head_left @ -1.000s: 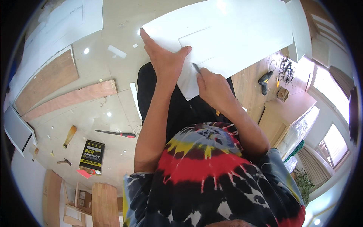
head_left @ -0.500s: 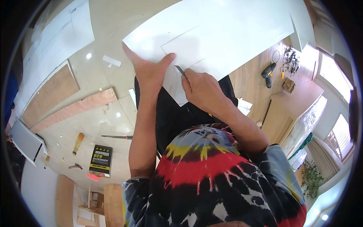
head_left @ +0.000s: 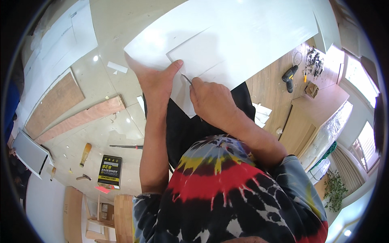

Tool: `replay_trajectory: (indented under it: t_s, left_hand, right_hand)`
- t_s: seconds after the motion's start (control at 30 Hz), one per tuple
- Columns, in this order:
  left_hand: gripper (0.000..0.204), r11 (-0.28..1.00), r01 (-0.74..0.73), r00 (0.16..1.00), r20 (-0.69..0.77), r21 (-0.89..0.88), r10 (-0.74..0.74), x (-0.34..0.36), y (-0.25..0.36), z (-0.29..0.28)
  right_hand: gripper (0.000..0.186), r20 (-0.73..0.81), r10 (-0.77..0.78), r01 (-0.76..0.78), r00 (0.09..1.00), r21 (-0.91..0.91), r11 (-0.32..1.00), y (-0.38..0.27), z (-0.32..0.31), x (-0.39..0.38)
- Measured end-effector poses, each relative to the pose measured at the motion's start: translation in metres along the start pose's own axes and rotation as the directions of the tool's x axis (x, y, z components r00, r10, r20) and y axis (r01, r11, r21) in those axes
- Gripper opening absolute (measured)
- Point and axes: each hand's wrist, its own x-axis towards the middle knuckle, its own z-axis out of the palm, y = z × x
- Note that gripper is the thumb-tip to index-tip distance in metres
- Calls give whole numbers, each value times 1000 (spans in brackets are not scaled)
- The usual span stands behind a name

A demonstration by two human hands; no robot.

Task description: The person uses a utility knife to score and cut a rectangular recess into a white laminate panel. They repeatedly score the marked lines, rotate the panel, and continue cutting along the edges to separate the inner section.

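Note:
A large white sheet (head_left: 251, 36) with thin pencil-like lines lies over my lap and stretches away to the upper right. My left hand (head_left: 156, 81) grips its left edge, thumb on top and the other fingers hidden underneath. My right hand (head_left: 214, 99) is closed round a slim knife (head_left: 187, 79), most of its handle hidden in the fist. The grey blade points up and left, its tip at the sheet close to my left thumb. A narrow corner of the sheet hangs down between my hands over my black trousers (head_left: 178, 123).
A black and yellow adhesive can (head_left: 110, 170), a wooden-handled tool (head_left: 85, 154) and a long dark tool (head_left: 123, 146) lie at left. Beyond are wooden strips (head_left: 87, 117) and another white sheet (head_left: 65, 38). A drill (head_left: 289, 78) lies at right beside a wooden cabinet (head_left: 310, 111).
The knife and my right hand have shifted slightly left and down. My left hand and the sheet's near corner have also moved a little left and down.

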Motion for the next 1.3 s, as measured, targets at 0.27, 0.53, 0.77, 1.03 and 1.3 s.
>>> replay_trajectory:
  t_s: [0.27,0.53,0.77,1.03,1.3]
  left_hand:
    - [119,999,5,1000,10,-34,-4,-3,8,2]
    - [119,999,3,1000,-7,-39,-3,-2,4,1]
    - [127,988,99,995,-42,122,-94,-4,15,4]
    - [121,990,97,995,0,102,-97,-1,13,1]
    - [109,979,175,984,-12,108,-175,-1,17,-4]
  right_hand:
    - [6,63,16,-3,998,-207,978,-17,-2,-2]
    - [11,124,29,-5,992,-190,982,-13,-10,7]
    - [24,-22,25,-25,999,6,1000,-5,-18,-5]
    - [22,30,36,-38,999,90,995,2,-9,3]
    - [18,66,32,-41,997,131,991,4,2,1]
